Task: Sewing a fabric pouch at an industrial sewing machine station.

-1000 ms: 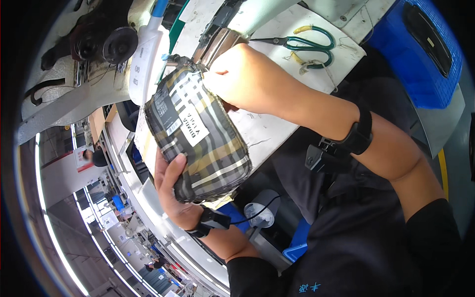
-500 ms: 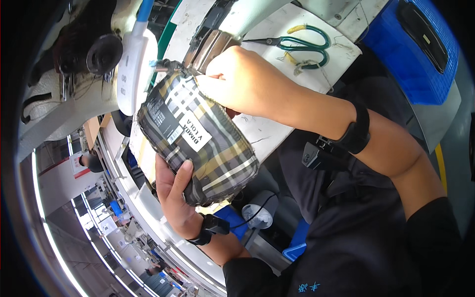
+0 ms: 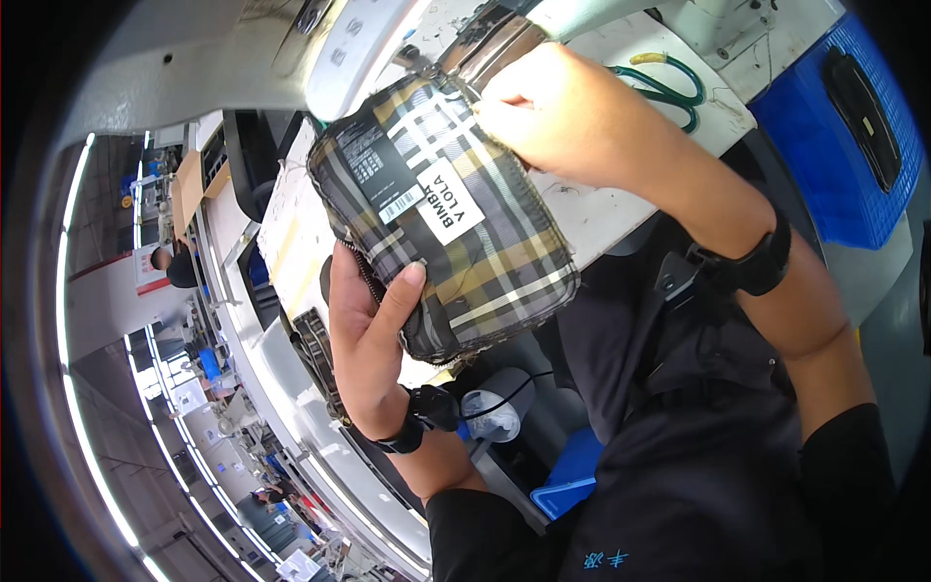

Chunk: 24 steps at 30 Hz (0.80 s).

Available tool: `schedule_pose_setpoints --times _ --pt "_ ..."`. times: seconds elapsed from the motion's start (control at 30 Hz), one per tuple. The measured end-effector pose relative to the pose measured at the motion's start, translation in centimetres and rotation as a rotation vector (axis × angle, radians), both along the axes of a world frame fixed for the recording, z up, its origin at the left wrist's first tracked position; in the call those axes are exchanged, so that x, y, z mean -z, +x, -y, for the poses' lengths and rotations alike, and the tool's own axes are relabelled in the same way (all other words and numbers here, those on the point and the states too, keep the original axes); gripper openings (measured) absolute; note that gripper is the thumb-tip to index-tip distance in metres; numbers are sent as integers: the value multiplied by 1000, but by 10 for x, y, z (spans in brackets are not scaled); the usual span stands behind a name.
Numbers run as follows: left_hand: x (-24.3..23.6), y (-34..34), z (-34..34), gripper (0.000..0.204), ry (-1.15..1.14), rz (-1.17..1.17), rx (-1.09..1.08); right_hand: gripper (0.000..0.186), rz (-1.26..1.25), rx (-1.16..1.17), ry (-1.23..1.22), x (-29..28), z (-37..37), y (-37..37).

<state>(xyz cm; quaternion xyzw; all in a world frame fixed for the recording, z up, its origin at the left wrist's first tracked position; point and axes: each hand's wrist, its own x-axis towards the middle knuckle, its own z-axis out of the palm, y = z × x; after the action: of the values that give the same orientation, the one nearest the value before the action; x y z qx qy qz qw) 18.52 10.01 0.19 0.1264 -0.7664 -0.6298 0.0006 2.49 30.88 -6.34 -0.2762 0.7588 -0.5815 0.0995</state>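
My left hand [image 3: 373, 330] grips the lower left corner of a plaid fabric pouch [image 3: 499, 272], thumb on the face and fingers at the zipped edge. The pouch is grey, olive and white with raw seam edges, a white label [image 3: 451, 206] and a dark barcode tag [image 3: 369, 165]. My right hand [image 3: 543, 116] is pinched on the pouch's upper right edge, just beside a metal plate [image 3: 490, 48] of the sewing machine [image 3: 223, 58]; its fingertips are partly hidden. Green-handled scissors [image 3: 679, 97] lie behind my right hand, partly covered by it.
A white worktop [image 3: 611, 218] is under the pouch. A blue crate with a black item [image 3: 863, 116] stands at right. Below are a white bucket [image 3: 490, 417] and a blue bin [image 3: 562, 475]. A co-worker [image 3: 175, 264] is at far left among workstations.
Both hands and the pouch have moved right and up in the view, with the pouch face showing wider. The machine head also sits higher in the view; the scissors are more hidden.
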Motion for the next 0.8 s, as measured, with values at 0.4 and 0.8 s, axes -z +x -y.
schedule_pose_setpoints --times 0.4,0.8 --pt "-1 3 6 63 11 -33 -9 35 -96 -15 -288 4 18 0" --pt "13 -4 11 61 75 69 -36 31 11 114 -28 5 0 9"
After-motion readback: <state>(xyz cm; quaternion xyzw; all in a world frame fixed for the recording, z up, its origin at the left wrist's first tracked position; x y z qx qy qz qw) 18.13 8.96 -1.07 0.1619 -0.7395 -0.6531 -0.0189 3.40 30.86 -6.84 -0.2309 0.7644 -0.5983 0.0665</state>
